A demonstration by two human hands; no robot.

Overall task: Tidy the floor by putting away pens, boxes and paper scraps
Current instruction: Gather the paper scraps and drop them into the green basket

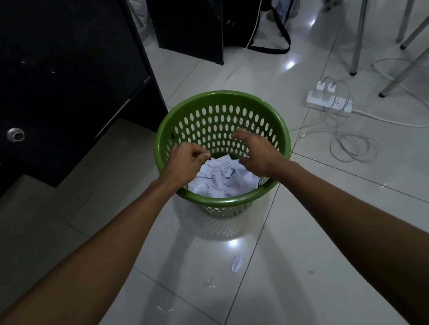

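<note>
Against the left edge, a dark cabinet is seen standing on the pale tiled floor. Just beside its corner a green perforated basket is set upright, and both hands are held over its mouth. The left hand is kept above the near-left rim with its fingers curled in toward the thumb — whether anything is pinched there cannot be told. Inside the basket, crumpled white paper scraps are heaped just below the hands. On the tiles in front of the basket one more paper scrap is left lying, with a few tiny white bits near it. The right hand is held over the basket's right side, fingers loosely spread and nothing gripped. Farther right, a white power strip and looped cables are laid on the floor — metal chair legs are planted beyond.
</note>
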